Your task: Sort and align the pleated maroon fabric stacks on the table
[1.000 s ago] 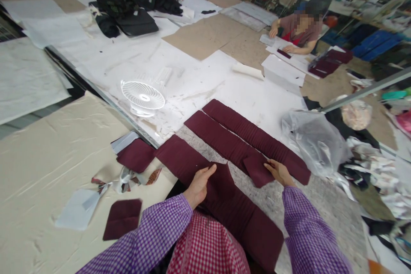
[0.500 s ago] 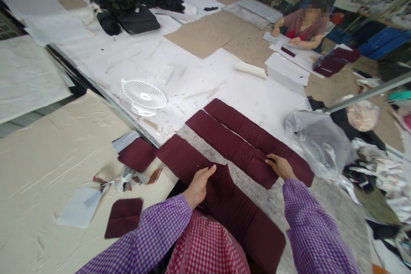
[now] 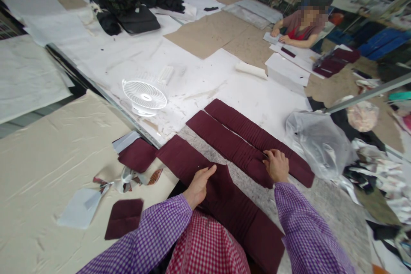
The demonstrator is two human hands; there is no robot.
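Observation:
Three long rows of overlapping maroon fabric pieces lie in front of me: a near row [image 3: 257, 222], a middle row [image 3: 221, 141] and a far row [image 3: 244, 126]. My left hand [image 3: 197, 186] is at the near row, its thumb on top of a maroon piece [image 3: 220, 180] whose corner is raised; its other fingers are mostly hidden. My right hand [image 3: 278, 165] is bent over the middle row, fingertips pinched at the edge of a maroon piece there, beside the far row.
A white fan [image 3: 145, 95] lies beyond the rows. On the cream surface at left are maroon pieces [image 3: 124, 218] and scraps. A clear plastic bag [image 3: 317, 143] stands at right, near a metal bar [image 3: 369, 92]. Across the table, a co-worker [image 3: 302, 30] handles papers.
My right hand has shifted slightly left and turned over more, its fingers now curled at the middle row. My left hand stays in place. The co-worker's hands have moved closer together.

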